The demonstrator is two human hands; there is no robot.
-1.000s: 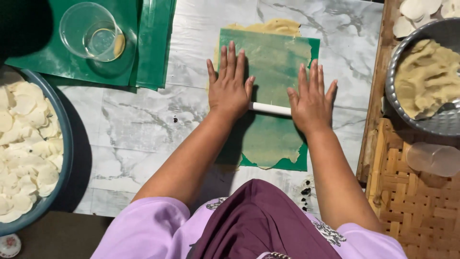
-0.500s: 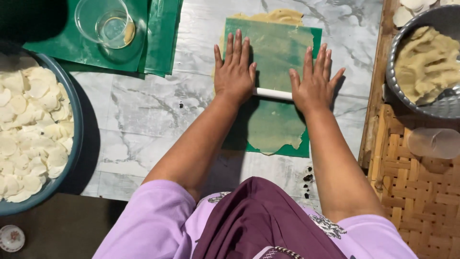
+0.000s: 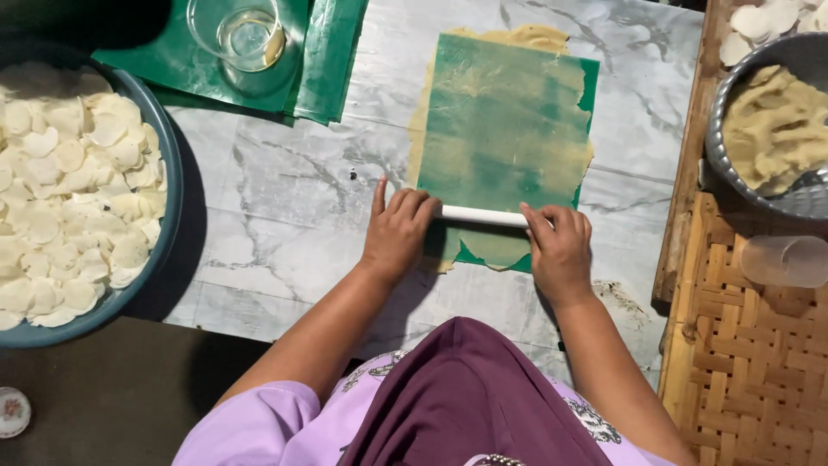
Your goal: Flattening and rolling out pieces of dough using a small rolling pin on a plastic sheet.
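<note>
While both hands, left hand (image 3: pixel 398 231) and right hand (image 3: pixel 560 246), curled over the white rolling pin (image 3: pixel 479 216), even pressure would've kept that green-sheet-covered dough (image 3: pixel 504 129) flat.

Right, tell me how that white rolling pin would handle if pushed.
The pin is a thin, round, straight rod, so it likely rolls freely and stays stiff. Both hands, left and right, rest on its ends; probably light. It lies on a green sheet.
</note>
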